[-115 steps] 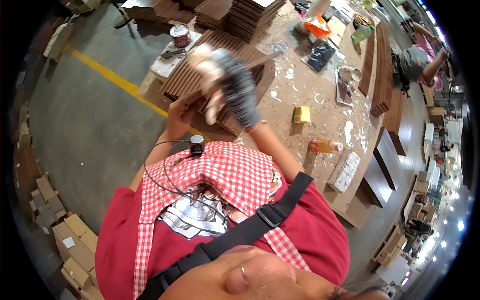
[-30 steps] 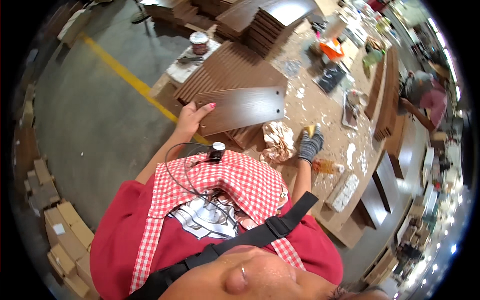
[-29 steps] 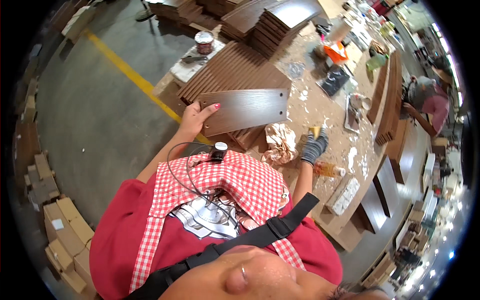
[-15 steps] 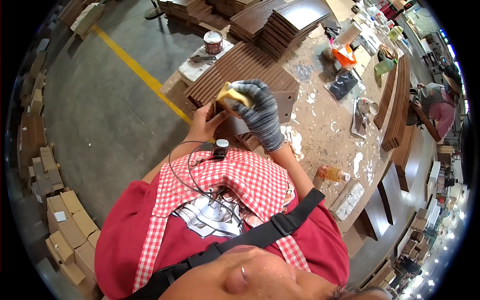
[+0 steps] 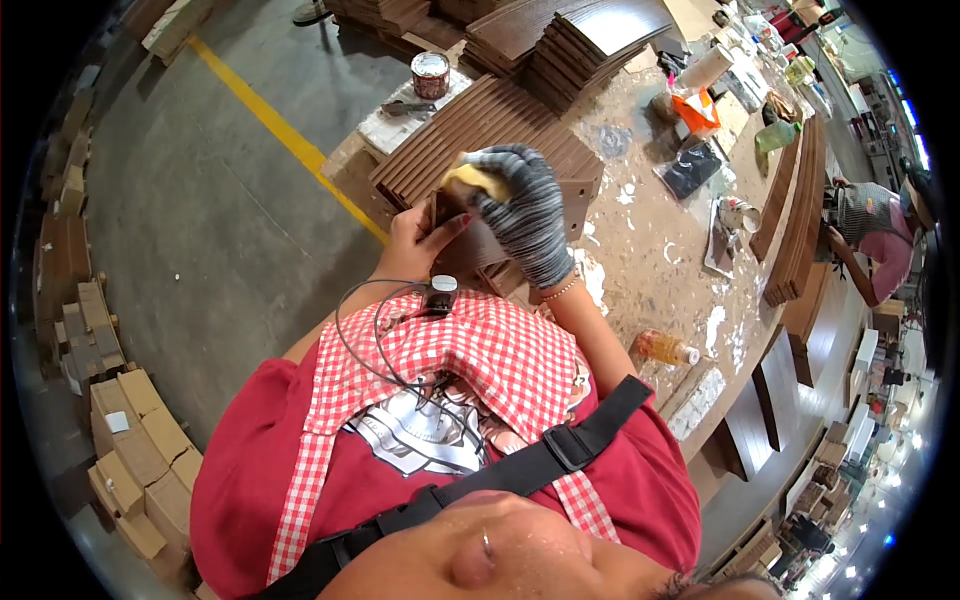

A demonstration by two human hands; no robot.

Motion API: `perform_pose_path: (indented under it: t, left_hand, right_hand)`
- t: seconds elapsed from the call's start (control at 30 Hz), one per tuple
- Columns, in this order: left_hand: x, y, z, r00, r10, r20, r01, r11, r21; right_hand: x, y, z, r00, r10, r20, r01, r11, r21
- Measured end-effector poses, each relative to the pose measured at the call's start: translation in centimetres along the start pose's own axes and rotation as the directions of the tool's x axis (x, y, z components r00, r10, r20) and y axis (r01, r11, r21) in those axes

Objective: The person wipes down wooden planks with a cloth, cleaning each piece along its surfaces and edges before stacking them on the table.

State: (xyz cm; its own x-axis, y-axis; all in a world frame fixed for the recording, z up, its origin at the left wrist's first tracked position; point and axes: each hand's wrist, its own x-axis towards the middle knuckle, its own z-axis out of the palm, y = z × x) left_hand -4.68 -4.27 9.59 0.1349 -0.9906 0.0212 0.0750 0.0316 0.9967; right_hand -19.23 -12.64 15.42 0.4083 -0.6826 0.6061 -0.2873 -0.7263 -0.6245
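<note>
My bare left hand (image 5: 422, 238) grips a brown wooden board (image 5: 480, 242) by its left end, with the thumb on the near face. In a grey knitted glove, my right hand (image 5: 522, 205) is closed around a yellow sponge-like pad (image 5: 474, 181). The pad is at the board's upper edge; the fingers partly cover it, and its contact with the board is hard to make out. Just beyond both hands lies a row of tightly packed brown boards (image 5: 490, 125) on the workbench (image 5: 640, 270). The gloved hand hides part of that row.
A tin (image 5: 430, 75) and a dark-handled tool (image 5: 410, 108) rest on a pale block at the far left. Taller board stacks (image 5: 600, 45) stand behind. To the right are a bottle of amber liquid (image 5: 667, 347), long brown strips (image 5: 797, 225) and a co-worker (image 5: 870, 230).
My right hand and the yellow pad have shifted slightly, and the pad is now blurred. My left hand keeps its hold on the board. The whole view has moved a little.
</note>
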Motion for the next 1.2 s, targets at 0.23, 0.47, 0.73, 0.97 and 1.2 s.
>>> perform_pose_path:
  t: [0.23, 0.47, 0.73, 0.97, 1.2]
  left_hand:
    - [-0.4, -1.0, 0.0, 0.995, -0.079, -0.057, 0.078, 0.997, -0.017]
    - [-0.1, -1.2, -0.5, 0.995, -0.097, -0.014, 0.097, 0.995, 0.009]
    - [0.2, -2.4, -1.2, 0.995, -0.1, 0.008, 0.1, 0.995, -0.012]
    - [0.5, -2.8, -0.8, 0.996, -0.059, -0.066, 0.051, 0.992, -0.119]
    - [0.5, -5.2, -2.0, 0.976, -0.194, -0.094, 0.161, 0.946, -0.282]
  right_hand:
    - [-1.5, 0.5, 1.5, 0.997, 0.038, 0.073, -0.037, 0.999, -0.024]
    - [-3.6, 6.1, -1.6, 0.989, 0.138, -0.058, -0.148, 0.949, -0.278]
    - [-6.1, 15.4, -6.7, 0.934, 0.26, -0.247, -0.343, 0.847, -0.407]
    - [-7.4, 18.1, -8.2, 0.917, 0.318, -0.241, -0.397, 0.788, -0.471]
    - [-7.3, 17.4, -9.1, 0.806, 0.428, -0.409, -0.543, 0.81, -0.22]
